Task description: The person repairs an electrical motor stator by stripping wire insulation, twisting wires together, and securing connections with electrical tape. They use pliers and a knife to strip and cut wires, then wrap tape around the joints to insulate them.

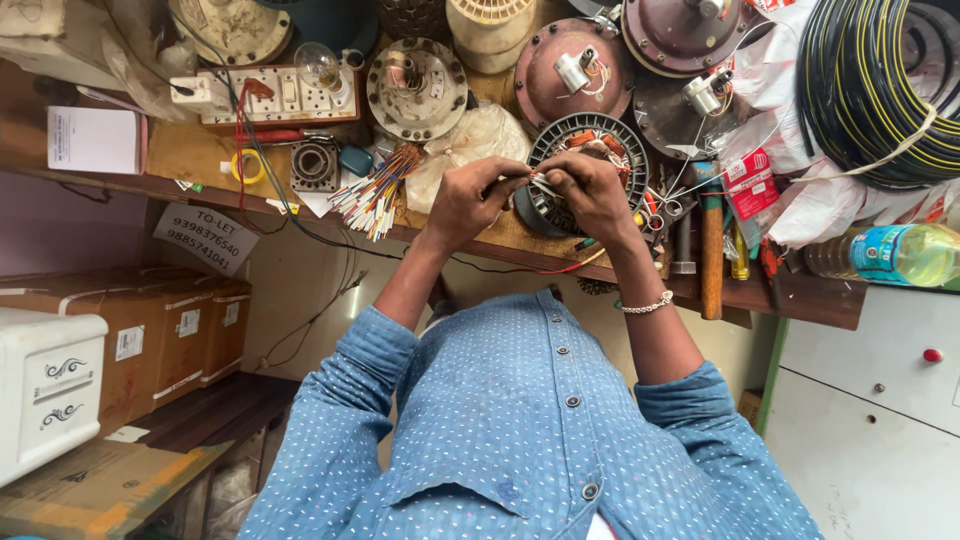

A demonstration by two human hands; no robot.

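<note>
Both hands, left hand (472,200) & right hand (588,192), pinching thin pale wire ends (541,184) over round grey-orange stator (590,150).

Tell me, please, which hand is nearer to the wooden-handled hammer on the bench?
Right. The right hand is beside the hammer; the left hand lies beyond it, farther away, both pinching thin wires.

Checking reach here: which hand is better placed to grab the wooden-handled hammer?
Probably the right hand: the hammer lies on its side, while the left hand sits farther off. Both pinch thin wires.
</note>
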